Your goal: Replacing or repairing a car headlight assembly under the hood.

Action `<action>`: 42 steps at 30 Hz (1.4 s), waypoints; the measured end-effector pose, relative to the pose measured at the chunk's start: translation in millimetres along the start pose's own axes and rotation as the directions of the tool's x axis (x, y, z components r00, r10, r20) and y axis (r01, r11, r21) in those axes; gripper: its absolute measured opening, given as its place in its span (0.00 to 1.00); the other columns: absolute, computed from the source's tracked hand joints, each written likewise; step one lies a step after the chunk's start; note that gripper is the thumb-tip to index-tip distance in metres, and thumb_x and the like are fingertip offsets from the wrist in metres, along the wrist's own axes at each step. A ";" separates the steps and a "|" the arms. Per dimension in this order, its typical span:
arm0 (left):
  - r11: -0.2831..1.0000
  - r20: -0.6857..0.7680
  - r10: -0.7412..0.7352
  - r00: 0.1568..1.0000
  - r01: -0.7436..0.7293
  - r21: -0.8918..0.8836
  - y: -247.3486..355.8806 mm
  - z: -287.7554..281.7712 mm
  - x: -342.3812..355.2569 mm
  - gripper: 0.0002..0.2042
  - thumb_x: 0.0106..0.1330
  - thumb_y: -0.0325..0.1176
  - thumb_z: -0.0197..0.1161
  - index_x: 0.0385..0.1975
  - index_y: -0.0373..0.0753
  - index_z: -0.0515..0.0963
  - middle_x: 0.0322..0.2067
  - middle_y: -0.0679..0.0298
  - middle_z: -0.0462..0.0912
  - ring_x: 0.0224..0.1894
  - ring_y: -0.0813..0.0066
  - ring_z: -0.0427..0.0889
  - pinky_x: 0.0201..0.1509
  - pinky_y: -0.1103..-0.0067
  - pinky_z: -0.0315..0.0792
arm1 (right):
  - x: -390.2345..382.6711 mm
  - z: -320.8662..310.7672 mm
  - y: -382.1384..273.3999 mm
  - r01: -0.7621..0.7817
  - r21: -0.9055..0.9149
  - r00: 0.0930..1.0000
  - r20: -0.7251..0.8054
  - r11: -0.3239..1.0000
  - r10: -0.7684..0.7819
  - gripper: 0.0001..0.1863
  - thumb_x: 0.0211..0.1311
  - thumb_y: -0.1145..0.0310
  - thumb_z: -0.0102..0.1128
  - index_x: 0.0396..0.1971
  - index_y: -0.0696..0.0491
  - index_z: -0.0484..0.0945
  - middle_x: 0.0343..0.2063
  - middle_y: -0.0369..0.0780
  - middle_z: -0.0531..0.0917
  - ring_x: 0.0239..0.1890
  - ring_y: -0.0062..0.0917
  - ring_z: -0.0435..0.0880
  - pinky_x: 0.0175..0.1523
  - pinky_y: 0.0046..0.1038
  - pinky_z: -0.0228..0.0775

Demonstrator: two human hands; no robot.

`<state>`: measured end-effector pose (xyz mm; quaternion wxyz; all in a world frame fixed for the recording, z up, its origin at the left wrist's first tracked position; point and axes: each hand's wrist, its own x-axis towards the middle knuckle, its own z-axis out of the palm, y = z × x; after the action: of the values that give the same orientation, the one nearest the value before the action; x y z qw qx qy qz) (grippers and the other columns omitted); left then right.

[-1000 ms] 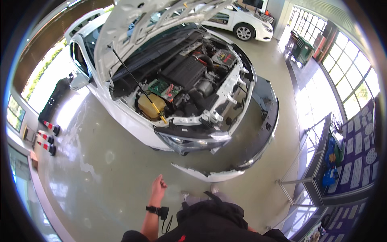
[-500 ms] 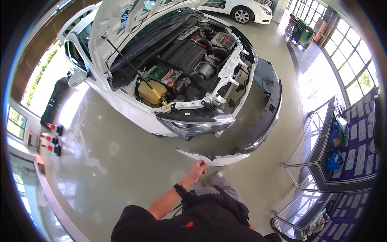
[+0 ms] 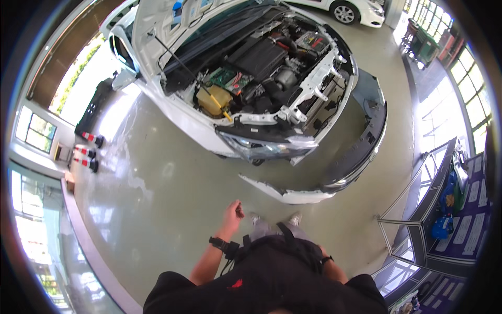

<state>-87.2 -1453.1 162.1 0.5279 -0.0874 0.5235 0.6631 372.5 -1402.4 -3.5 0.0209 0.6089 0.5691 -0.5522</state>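
Note:
My left hand [image 3: 233, 215] hangs over the floor in front of the car, its fingers curled closed. A small dark thing seems to show at the fingers, too small to name. My right forearm [image 3: 333, 270] comes in beside my body, a dark band at its wrist; the right hand itself is hidden. Ahead stands a white car [image 3: 180, 136] with its hood [image 3: 149, 26] propped up on a rod and its engine bay [image 3: 256, 63] exposed. Nearest to my left hand is the detached front bumper [image 3: 308, 197], lying on the floor before the car, touched by neither hand.
Fenced display boards [image 3: 460, 220] on a metal frame stand at the right, with blue bags [image 3: 442, 227] on them. Several red-and-white cones [image 3: 86, 152] lie at the left. A second white car [image 3: 345, 13] and a green bin [image 3: 422, 48] are at the back.
My left hand has moved left and away from the bumper's near end. My right forearm has come further into view. The car and bumper appear shifted as the view turned.

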 end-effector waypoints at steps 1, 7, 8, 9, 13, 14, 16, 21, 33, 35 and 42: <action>0.996 0.007 -0.012 1.000 0.013 -0.084 -7.8 6.8 1.6 0.06 0.60 0.35 0.56 0.28 0.40 0.72 0.20 0.69 0.70 0.21 0.80 0.69 0.24 0.82 0.67 | 23.2 -6.5 46.8 -0.051 0.008 0.999 -0.006 0.999 0.051 0.18 0.44 0.61 0.60 0.34 0.57 0.78 0.25 0.45 0.82 0.23 0.23 0.80 0.32 0.24 0.72; 0.987 -0.244 -0.043 0.969 0.004 -0.161 -26.0 -33.2 -39.2 0.05 0.60 0.33 0.56 0.27 0.40 0.72 0.22 0.67 0.71 0.23 0.77 0.70 0.28 0.78 0.68 | 61.6 -59.3 -56.8 -0.118 0.171 0.993 0.016 0.978 0.116 0.16 0.51 0.61 0.55 0.34 0.57 0.77 0.14 0.37 0.75 0.14 0.19 0.72 0.18 0.22 0.62; 0.986 -0.258 -0.047 0.965 0.004 -0.166 -31.3 -36.2 -40.4 0.05 0.60 0.33 0.56 0.27 0.40 0.72 0.22 0.67 0.71 0.23 0.77 0.70 0.28 0.78 0.68 | 71.9 -67.0 -61.1 -0.111 0.204 0.994 0.014 0.973 0.110 0.15 0.51 0.61 0.55 0.33 0.57 0.77 0.13 0.37 0.75 0.13 0.19 0.72 0.18 0.22 0.63; 0.980 -0.209 -0.015 0.978 -0.027 -0.199 -36.6 -39.0 -41.3 0.04 0.60 0.32 0.56 0.27 0.40 0.72 0.22 0.67 0.72 0.22 0.77 0.71 0.28 0.79 0.69 | 78.6 -73.3 -66.4 -0.110 0.237 0.994 0.012 0.965 0.110 0.15 0.50 0.61 0.54 0.32 0.57 0.77 0.13 0.37 0.75 0.13 0.20 0.72 0.17 0.23 0.63; 0.938 -0.136 0.006 0.991 -0.052 -0.344 -49.6 -36.3 -57.0 0.02 0.60 0.30 0.56 0.27 0.41 0.73 0.22 0.68 0.75 0.23 0.79 0.73 0.30 0.79 0.71 | 80.3 -90.5 -110.4 -0.086 0.293 0.996 0.042 0.952 0.077 0.15 0.51 0.60 0.54 0.31 0.57 0.77 0.12 0.38 0.73 0.10 0.19 0.69 0.16 0.23 0.61; 0.937 -0.137 0.000 0.991 -0.048 -0.345 -50.4 -33.4 -57.5 0.02 0.60 0.30 0.56 0.27 0.41 0.73 0.22 0.68 0.75 0.23 0.79 0.73 0.30 0.79 0.71 | 79.3 -89.6 -114.5 -0.091 0.292 0.996 0.041 0.952 0.082 0.15 0.51 0.60 0.54 0.31 0.57 0.77 0.12 0.38 0.73 0.10 0.19 0.69 0.16 0.23 0.61; 0.917 -0.115 -0.069 0.991 0.018 -0.397 -52.2 -29.6 -55.7 0.05 0.60 0.32 0.58 0.24 0.41 0.74 0.21 0.69 0.77 0.24 0.81 0.75 0.33 0.80 0.73 | 76.6 -87.2 -121.5 -0.142 0.300 0.989 0.076 0.944 0.124 0.15 0.51 0.60 0.54 0.31 0.57 0.77 0.12 0.38 0.72 0.10 0.19 0.69 0.15 0.22 0.60; 0.891 -0.046 -0.058 0.997 0.031 -0.452 -50.1 -43.3 -27.4 0.03 0.61 0.29 0.55 0.27 0.38 0.73 0.22 0.66 0.75 0.25 0.78 0.75 0.34 0.78 0.74 | 52.1 -71.2 -116.5 -0.136 0.248 0.983 0.153 0.959 0.100 0.16 0.51 0.58 0.56 0.32 0.57 0.77 0.15 0.37 0.73 0.14 0.20 0.70 0.19 0.23 0.61; 0.904 -0.133 0.019 0.991 -0.074 -0.421 18.4 -43.6 23.2 0.10 0.62 0.24 0.45 0.40 0.36 0.71 0.24 0.63 0.73 0.29 0.73 0.73 0.37 0.75 0.72 | 11.0 -50.7 -4.3 -0.579 0.392 0.811 0.193 0.715 0.552 0.13 0.48 0.75 0.53 0.36 0.59 0.70 0.20 0.40 0.73 0.17 0.25 0.71 0.20 0.27 0.65; 0.905 -0.093 0.042 0.995 -0.078 -0.419 33.3 -50.1 51.6 0.10 0.62 0.24 0.45 0.40 0.36 0.72 0.25 0.62 0.73 0.29 0.72 0.73 0.37 0.75 0.72 | -4.2 -47.4 -16.8 -0.575 0.469 0.805 0.180 0.670 0.565 0.12 0.49 0.75 0.53 0.36 0.59 0.70 0.20 0.41 0.73 0.17 0.26 0.71 0.20 0.28 0.66; 0.964 -0.370 -0.014 0.929 -0.085 -0.250 91.3 -39.9 200.3 0.09 0.56 0.24 0.47 0.34 0.35 0.73 0.19 0.64 0.69 0.21 0.74 0.70 0.28 0.76 0.70 | 1.1 -23.9 -97.2 -0.479 0.537 0.867 0.163 0.695 0.471 0.10 0.53 0.69 0.56 0.35 0.54 0.72 0.19 0.37 0.73 0.17 0.20 0.70 0.18 0.22 0.61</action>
<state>-262.4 -1353.0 65.7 0.3920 -0.2696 0.5224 0.7076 318.1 -1351.8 63.7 -0.0132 0.7098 0.2046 -0.6739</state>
